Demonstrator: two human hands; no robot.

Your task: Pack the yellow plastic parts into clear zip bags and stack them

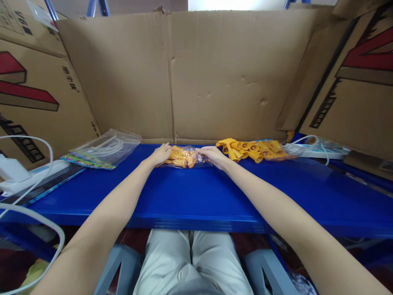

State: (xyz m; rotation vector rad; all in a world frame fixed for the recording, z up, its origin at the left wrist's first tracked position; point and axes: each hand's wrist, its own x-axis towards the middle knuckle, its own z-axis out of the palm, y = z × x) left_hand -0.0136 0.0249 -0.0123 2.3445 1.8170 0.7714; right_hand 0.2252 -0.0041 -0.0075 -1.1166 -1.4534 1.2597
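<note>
A clear plastic bag (190,157) with shiny orange pieces inside lies on the blue shelf top, between my two hands. My left hand (162,154) is closed over the left end of the bag, its fingers partly on the orange pieces. At the other end, my right hand (215,156) pinches the bag's loose plastic between thumb and fingers. Just right of that hand is a pile of orange, horn-shaped hollow pieces (254,150), their round openings mostly facing me. Part of the pile lies in clear plastic. The exact kind of the orange pieces cannot be made out.
Tall cardboard (245,73) walls in the back, with printed boxes at both sides. A clear bag with a white cable (115,145) lies at left, near a white power strip (33,174). Another power strip (325,151) sits at right. The blue shelf's front edge (196,223) is above my lap.
</note>
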